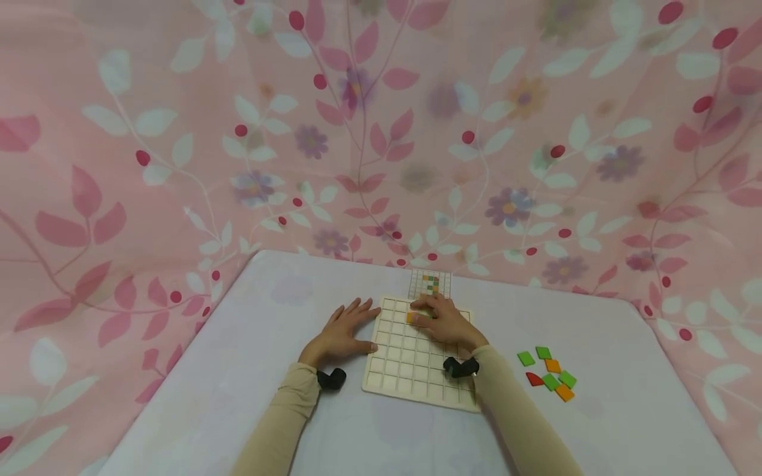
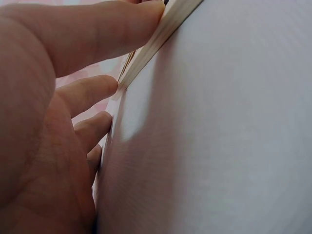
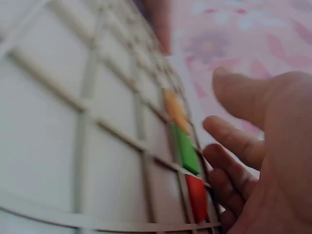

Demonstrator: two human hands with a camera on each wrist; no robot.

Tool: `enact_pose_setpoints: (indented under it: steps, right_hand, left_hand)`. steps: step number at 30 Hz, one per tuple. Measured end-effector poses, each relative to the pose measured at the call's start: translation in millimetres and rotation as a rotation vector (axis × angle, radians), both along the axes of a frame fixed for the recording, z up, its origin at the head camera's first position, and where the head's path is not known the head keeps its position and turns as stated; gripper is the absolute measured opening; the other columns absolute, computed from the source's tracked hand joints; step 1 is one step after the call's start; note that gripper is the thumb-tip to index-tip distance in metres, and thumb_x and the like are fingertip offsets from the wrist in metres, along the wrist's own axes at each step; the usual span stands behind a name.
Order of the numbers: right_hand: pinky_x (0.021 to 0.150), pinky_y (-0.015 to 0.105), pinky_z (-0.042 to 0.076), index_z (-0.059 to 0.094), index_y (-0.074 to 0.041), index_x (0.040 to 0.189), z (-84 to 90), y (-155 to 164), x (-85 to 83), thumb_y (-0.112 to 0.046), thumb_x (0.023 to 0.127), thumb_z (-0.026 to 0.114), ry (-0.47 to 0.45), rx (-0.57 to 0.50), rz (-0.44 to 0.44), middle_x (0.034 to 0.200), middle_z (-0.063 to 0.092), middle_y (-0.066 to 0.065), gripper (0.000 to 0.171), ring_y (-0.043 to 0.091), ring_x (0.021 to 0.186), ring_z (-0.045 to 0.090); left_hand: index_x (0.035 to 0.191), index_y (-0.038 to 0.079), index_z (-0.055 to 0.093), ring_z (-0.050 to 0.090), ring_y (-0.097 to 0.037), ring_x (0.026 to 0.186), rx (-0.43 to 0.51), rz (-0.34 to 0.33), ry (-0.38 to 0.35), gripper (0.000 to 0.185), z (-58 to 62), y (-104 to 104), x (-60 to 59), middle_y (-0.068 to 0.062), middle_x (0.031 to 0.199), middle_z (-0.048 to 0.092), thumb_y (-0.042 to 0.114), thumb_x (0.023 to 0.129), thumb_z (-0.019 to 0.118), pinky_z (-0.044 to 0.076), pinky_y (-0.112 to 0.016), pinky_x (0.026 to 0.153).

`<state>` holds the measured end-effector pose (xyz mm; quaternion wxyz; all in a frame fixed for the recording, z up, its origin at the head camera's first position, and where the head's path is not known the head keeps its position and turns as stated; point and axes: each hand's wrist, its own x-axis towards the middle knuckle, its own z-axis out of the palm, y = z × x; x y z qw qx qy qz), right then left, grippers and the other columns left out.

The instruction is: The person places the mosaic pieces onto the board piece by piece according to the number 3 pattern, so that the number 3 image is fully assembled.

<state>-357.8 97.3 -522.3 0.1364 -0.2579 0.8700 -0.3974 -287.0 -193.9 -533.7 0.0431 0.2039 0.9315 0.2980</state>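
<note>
A pale wooden grid board (image 1: pixel 411 370) lies on the table in the head view. My left hand (image 1: pixel 345 330) lies flat beside the board's left edge, its fingertips (image 2: pixel 151 19) touching the edge of the board (image 2: pixel 161 34). My right hand (image 1: pixel 443 320) rests on the board's far right cells, fingers (image 3: pixel 234 141) straight over orange (image 3: pixel 175 109), green (image 3: pixel 186 148) and red (image 3: pixel 197 195) tiles set in a row of cells. An orange tile (image 1: pixel 411 317) shows by its fingertips. A small pattern card (image 1: pixel 430 283) lies just beyond the board.
Several loose green, orange and red tiles (image 1: pixel 550 373) lie on the table to the right of the board. The white table (image 1: pixel 238 370) is bordered by a pink floral curtain (image 1: pixel 381 132) behind and at both sides.
</note>
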Motion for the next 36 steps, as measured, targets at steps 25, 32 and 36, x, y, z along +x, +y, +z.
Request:
enact_pose_setpoints:
  steps: [25,32,36]
  right_hand:
    - [0.116,0.050,0.031,0.059,-0.012,0.135,5.3,19.6,-5.3,-0.035,0.102,0.054,-0.235,-0.352,-0.125,0.142,0.055,0.003,0.040,0.026,0.137,0.044]
    - [0.110,0.053,0.037,0.057,-0.004,0.134,13.6,47.0,-2.8,-0.029,0.103,0.053,-0.188,-0.392,-0.223,0.140,0.055,0.014,0.040,0.032,0.131,0.049]
    - [0.109,0.055,0.037,0.060,-0.005,0.131,21.8,71.1,-1.6,-0.029,0.103,0.052,-0.092,-0.273,-0.259,0.137,0.058,0.013,0.037,0.033,0.127,0.051]
  left_hand:
    - [0.154,0.017,0.037,0.008,-0.034,0.153,0.045,-0.020,0.020,0.081,-3.6,-2.2,2.3,-0.009,0.164,0.022,0.045,0.087,0.072,0.002,-0.059,0.119]
    - [0.154,0.017,0.037,0.008,-0.032,0.153,0.026,-0.013,0.005,0.081,-2.8,0.4,3.7,-0.007,0.164,0.022,0.046,0.086,0.070,0.003,-0.060,0.119]
    - [0.154,0.017,0.037,0.008,-0.033,0.153,0.020,-0.005,0.012,0.081,-0.1,-0.2,5.0,-0.008,0.164,0.022,0.046,0.086,0.071,0.004,-0.060,0.119]
